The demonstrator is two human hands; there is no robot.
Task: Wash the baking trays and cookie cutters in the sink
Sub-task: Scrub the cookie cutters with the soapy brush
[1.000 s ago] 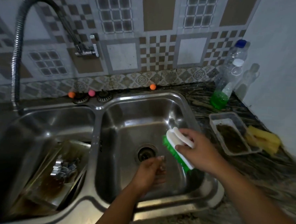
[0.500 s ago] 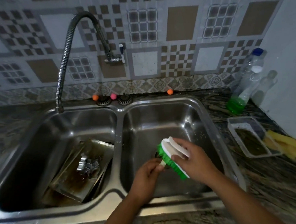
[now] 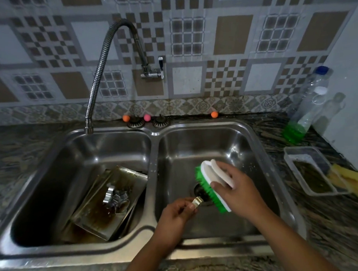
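My left hand [image 3: 176,215] pinches a small shiny metal cookie cutter [image 3: 197,202] over the right basin of the steel double sink [image 3: 150,227]. Gripped in my right hand [image 3: 236,192] is a white-handled scrub brush with green bristles [image 3: 210,188], its bristles against the cutter, above the drain. In the left basin dirty, greasy baking trays [image 3: 99,210] lean stacked, with several metal cookie cutters [image 3: 114,196] lying on the top tray.
A flexible metal faucet [image 3: 100,69] arches from the wall tap to the left basin's back corner. On the right counter stand a bottle of green liquid [image 3: 299,125], a clear plastic tub [image 3: 309,173] and a yellow sponge [image 3: 350,181]. Small coloured balls [image 3: 126,118] sit behind the sink.
The view has shifted so more of the left basin and faucet shows. Both hands stay together over the right drain; the cutter now shows at my left fingertips against the bristles.
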